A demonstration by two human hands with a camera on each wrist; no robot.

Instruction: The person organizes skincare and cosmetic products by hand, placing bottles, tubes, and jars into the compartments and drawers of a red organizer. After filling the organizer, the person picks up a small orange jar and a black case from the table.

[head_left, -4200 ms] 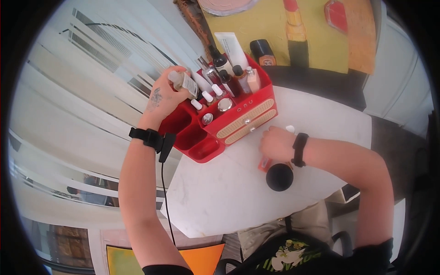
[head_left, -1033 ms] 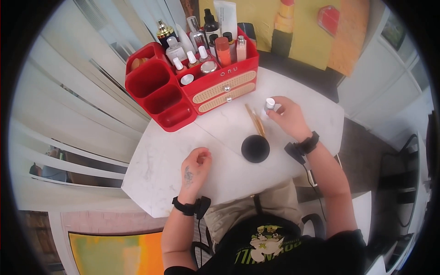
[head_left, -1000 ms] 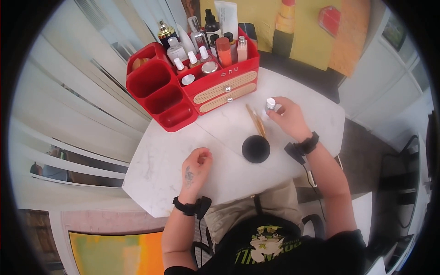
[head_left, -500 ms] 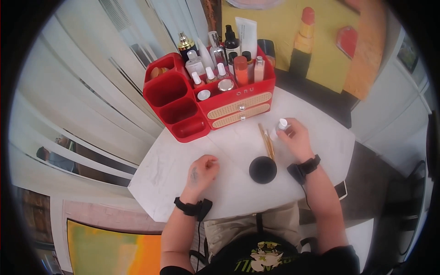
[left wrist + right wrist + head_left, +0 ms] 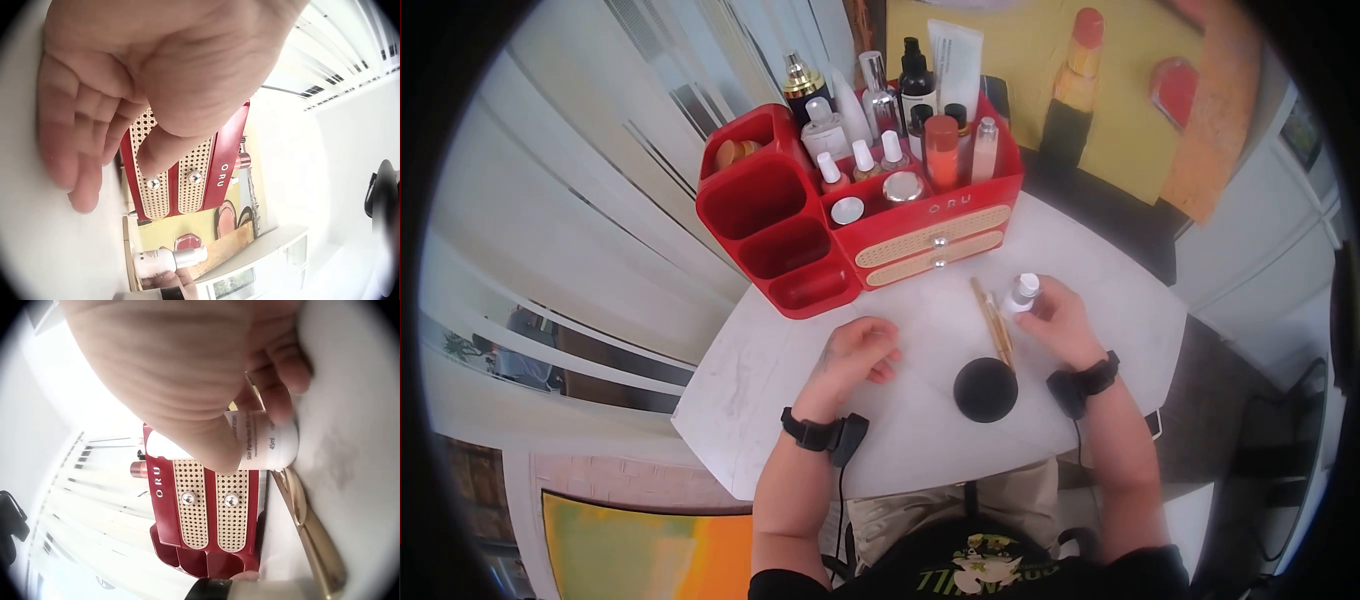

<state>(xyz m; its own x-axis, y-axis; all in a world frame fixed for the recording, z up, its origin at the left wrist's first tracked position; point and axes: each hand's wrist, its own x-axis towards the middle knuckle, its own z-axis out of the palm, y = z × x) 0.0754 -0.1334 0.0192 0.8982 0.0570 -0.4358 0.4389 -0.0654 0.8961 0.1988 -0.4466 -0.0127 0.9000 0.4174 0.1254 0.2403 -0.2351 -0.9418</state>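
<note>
The right hand [image 5: 1062,320] grips a small white bottle [image 5: 1024,291] with a silver-white cap, standing on the white table [image 5: 800,440]; printed text shows on the bottle [image 5: 262,442] in the right wrist view, thumb on one side and fingers on the other. Over the table's left part, the left hand [image 5: 857,358] holds nothing, its fingers loosely bent. In the left wrist view that hand [image 5: 125,94] hangs with fingers relaxed before the red organizer [image 5: 232,147]. Gold-handled brushes [image 5: 994,322] lie left of the bottle, beside a round black lid-like object [image 5: 986,390].
Behind the hands stands the red organizer [image 5: 880,232] with two woven-front drawers; bottles, nail polishes and a white tube [image 5: 956,62] fill its right side. Some left compartments show no contents. A painting [image 5: 1135,120] is behind the table, blinds [image 5: 580,200] at left.
Since the oldest frame, the left hand has left a bottle in the organizer and come down over the table; the right hand now grips the white bottle. Lately the left fingers have loosened slightly.
</note>
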